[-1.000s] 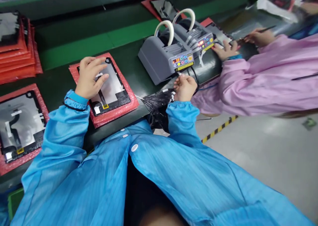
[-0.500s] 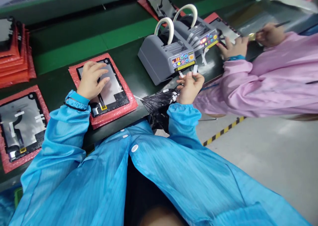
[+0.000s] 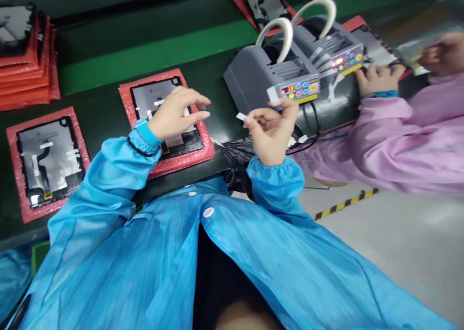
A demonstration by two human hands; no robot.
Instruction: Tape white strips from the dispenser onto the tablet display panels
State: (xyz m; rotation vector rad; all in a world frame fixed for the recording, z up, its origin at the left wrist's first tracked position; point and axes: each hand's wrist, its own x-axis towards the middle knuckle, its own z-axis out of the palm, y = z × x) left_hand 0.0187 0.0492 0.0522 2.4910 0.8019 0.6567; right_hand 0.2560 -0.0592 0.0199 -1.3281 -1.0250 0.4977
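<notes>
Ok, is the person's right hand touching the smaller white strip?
Touching. The head view shows one end of the smaller white strip pinched at the thumb tip of the right hand, the other end sticking out.

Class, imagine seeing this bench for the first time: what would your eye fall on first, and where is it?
Probably the two grey machines, right of centre, with big pale rings and lit displays. Next, perhaps, the white strips at the right hand, in front of them. Then the bright red wrap under the panel by the left hand.
</notes>
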